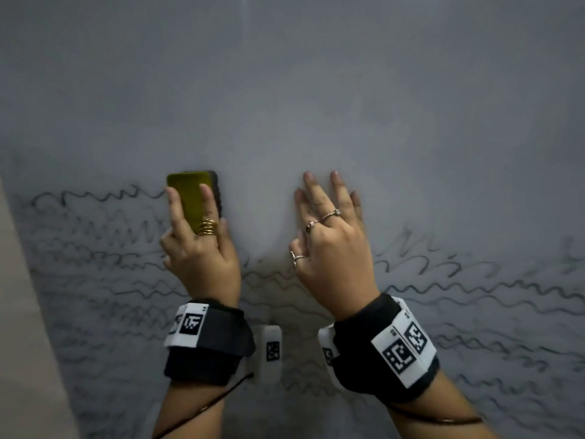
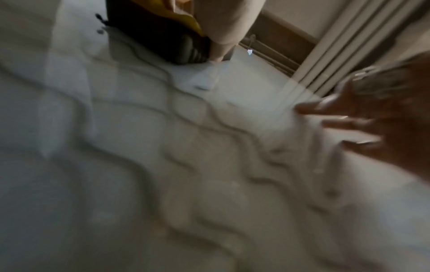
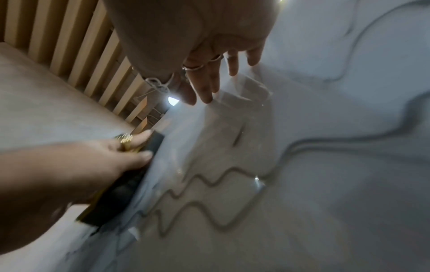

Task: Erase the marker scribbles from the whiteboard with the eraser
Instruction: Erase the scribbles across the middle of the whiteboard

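Nearest the person, below the eraser [image 1: 193, 198], the whiteboard [image 1: 316, 90] is covered in rows of black wavy marker scribbles [image 1: 474, 299] that run past both wrists and out to either side. Most of the job looks undone, and a single pass risks smearing ink into grey haze rather than lifting it, since the wiped area already looks faintly cloudy.

The left hand [image 1: 199, 248] is clamped on the eraser, fingers over its yellow back and thumb along its side, with the dark felt face against the board. It sits at the top edge of the scribbled band. If the grip tilts, only one edge of the felt would wipe, leaving streaks.

To the right of the eraser, the right hand [image 1: 332, 236] lies flat and spread on the board, holding nothing. It rests partly over marked lines, so it could smudge ink onto skin and board, and it blocks a rightward sweep.

Above the eraser the board is wiped bare. A beige wall strip [image 1: 22, 312] lies far left.
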`<state>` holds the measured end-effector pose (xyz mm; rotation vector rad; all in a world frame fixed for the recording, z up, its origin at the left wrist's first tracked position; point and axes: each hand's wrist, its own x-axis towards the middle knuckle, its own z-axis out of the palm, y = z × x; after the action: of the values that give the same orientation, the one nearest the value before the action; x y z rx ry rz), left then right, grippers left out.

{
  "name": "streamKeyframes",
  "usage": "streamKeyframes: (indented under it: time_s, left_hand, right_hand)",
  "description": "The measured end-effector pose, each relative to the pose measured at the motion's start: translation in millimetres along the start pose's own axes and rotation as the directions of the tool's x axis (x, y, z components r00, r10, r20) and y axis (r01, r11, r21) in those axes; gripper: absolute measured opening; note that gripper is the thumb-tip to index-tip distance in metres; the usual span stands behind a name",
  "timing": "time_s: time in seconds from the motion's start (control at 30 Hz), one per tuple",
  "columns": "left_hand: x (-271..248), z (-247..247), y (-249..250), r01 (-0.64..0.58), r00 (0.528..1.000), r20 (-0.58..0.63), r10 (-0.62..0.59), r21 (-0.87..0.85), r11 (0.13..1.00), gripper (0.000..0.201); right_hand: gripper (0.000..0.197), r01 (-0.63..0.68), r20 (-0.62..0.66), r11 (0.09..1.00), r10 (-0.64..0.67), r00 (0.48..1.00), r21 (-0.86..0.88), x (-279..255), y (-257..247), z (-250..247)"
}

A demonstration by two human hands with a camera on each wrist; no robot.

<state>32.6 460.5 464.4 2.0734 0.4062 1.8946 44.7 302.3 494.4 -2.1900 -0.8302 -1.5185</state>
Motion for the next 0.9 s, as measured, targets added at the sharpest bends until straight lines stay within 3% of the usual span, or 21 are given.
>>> streamKeyframes:
  time_s: [0.07, 0.13, 0.2, 0.3, 0.4, 0.47, 0.53, 0.67, 0.77, 0.9]
  left_hand:
    - [-11, 1, 15, -0.170, 0.985, 0.031, 0.170, -0.010, 0.985, 0.050]
    - [-12, -1, 10, -0.334, 0.940, 0.075, 0.332, 0.017, 0.942, 0.054]
    - [2, -5, -18, -0.311, 0.949, 0.071, 0.307, 0.056, 0.949, 0.052]
    - [22, -10, -65, -0.109, 0.994, 0.015, 0.108, 0.033, 0.994, 0.047]
    - [25, -9, -71, -0.013, 1.000, 0.011, 0.013, 0.019, 1.000, 0.047]
    - [19, -10, -55, -0.058, 0.998, 0.020, 0.058, -0.002, 0.998, 0.047]
    - [9, -11, -47, -0.185, 0.980, 0.078, 0.185, -0.003, 0.983, 0.046]
    - [14, -17, -66, -0.350, 0.934, 0.099, 0.343, 0.070, 0.934, 0.045]
    - [30, -23, -98, -0.211, 0.975, 0.084, 0.208, 0.025, 0.977, 0.057]
    - [37, -22, -120, 0.028, 0.997, 0.073, -0.026, -0.018, 0.999, 0.059]
  right_hand:
    - [0.056, -0.026, -0.041, 1.000, 0.026, 0.999, 0.000, 0, -5, 4]
    - [0.054, -0.030, -0.074, 1.000, 0.030, 0.997, -0.006, -3, -6, 7]
    - [0.054, -0.025, -0.100, 1.000, 0.024, 0.995, -0.006, -6, -5, 10]
    - [0.052, -0.021, -0.113, 1.000, 0.021, 0.993, 0.001, -7, -5, 10]
    - [0.051, -0.056, -0.119, 0.998, 0.054, 0.991, -0.014, -6, -10, 10]
    - [0.052, -0.125, -0.135, 0.992, 0.126, 0.983, 0.015, -4, -20, 10]
    - [0.055, -0.131, -0.147, 0.988, 0.142, 0.979, 0.084, 0, -39, 13]
    - [0.060, 0.043, 0.006, 0.992, -0.044, 0.999, 0.121, 13, -75, 37]
    - [0.066, 0.062, 0.107, 0.997, -0.066, 0.992, 0.040, 13, -81, 50]
    - [0.063, 0.050, 0.112, 0.999, -0.051, 0.992, 0.014, 11, -77, 52]
